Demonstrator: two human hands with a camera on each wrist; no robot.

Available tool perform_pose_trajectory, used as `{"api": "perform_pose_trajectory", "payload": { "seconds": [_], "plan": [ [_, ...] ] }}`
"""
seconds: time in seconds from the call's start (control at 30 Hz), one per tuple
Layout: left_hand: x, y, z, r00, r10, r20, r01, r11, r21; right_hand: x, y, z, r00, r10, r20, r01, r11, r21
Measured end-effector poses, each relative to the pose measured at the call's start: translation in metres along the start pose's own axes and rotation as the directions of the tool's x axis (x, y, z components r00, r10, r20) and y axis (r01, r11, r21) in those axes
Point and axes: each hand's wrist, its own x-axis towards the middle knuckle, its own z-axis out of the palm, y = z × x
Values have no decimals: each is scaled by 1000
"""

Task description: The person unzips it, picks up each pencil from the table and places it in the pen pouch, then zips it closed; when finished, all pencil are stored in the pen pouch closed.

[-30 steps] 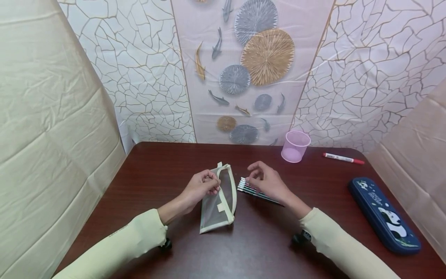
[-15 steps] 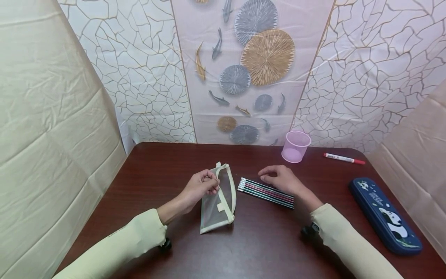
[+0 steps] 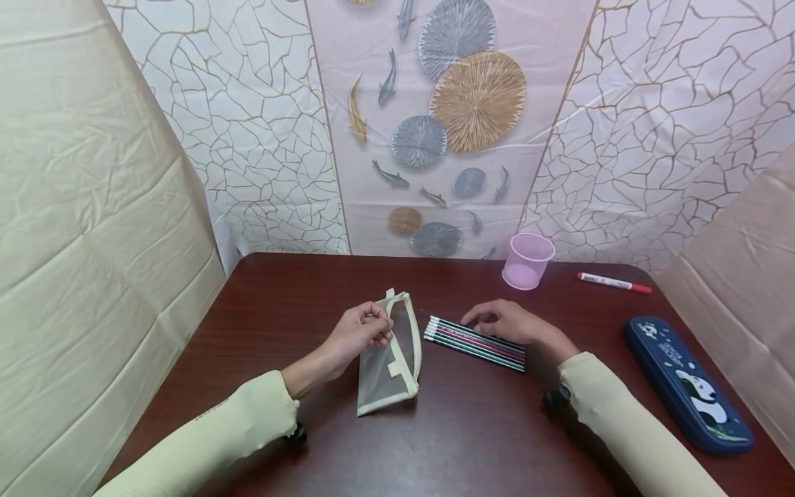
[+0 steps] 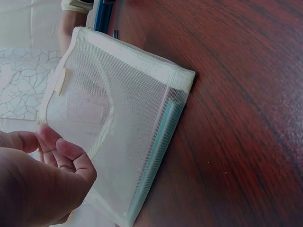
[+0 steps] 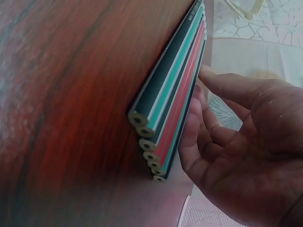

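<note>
My left hand [image 3: 354,335] pinches the edge of the opening of a cream mesh zip pouch [image 3: 376,384], which stands gaping toward the right. Through the mesh in the left wrist view, a green-and-white pencil [image 4: 163,127] shows along the pouch's bottom. On the table to the right lies a flat row of several pencils [image 3: 477,344], green, black and red, their white eraser ends toward the pouch. My right hand [image 3: 512,322] is at the far side of this row, fingers loosely bent. In the right wrist view its fingertips [image 5: 191,123] are by the outermost pencil; contact is unclear.
A pink see-through cup [image 3: 528,262] stands at the table's back edge. Right of it lies a red-and-white marker [image 3: 613,282]. A dark blue panda pencil case [image 3: 686,386] lies along the right side of the brown table [image 3: 447,442].
My right hand has moved right from above the eraser ends, uncovering the pencil row, then lowered to its far side. The left hand has stayed on the pouch.
</note>
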Motion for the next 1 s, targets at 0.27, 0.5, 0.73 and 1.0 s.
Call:
{"api": "perform_pose_trajectory", "payload": {
  "seconds": [0.27, 0.5, 0.73, 1.0],
  "plan": [
    [0, 0, 0, 1000, 5, 6, -5, 1000, 9, 1, -1, 2, 1000, 6, -10, -5, 1000, 24],
    [-1, -1, 0, 1000, 6, 9, -6, 1000, 10, 3, -6, 6, 996, -34, -81, 26, 995, -101],
    [-1, -3, 0, 1000, 7, 15, -7, 1000, 10, 5, -10, 7, 995, -41, -91, 25, 986, -165],
    [-1, -2, 0, 1000, 3, 18, -3, 1000, 10, 9, -12, 6, 995, -22, -100, -1, 976, -219]
  ]
}}
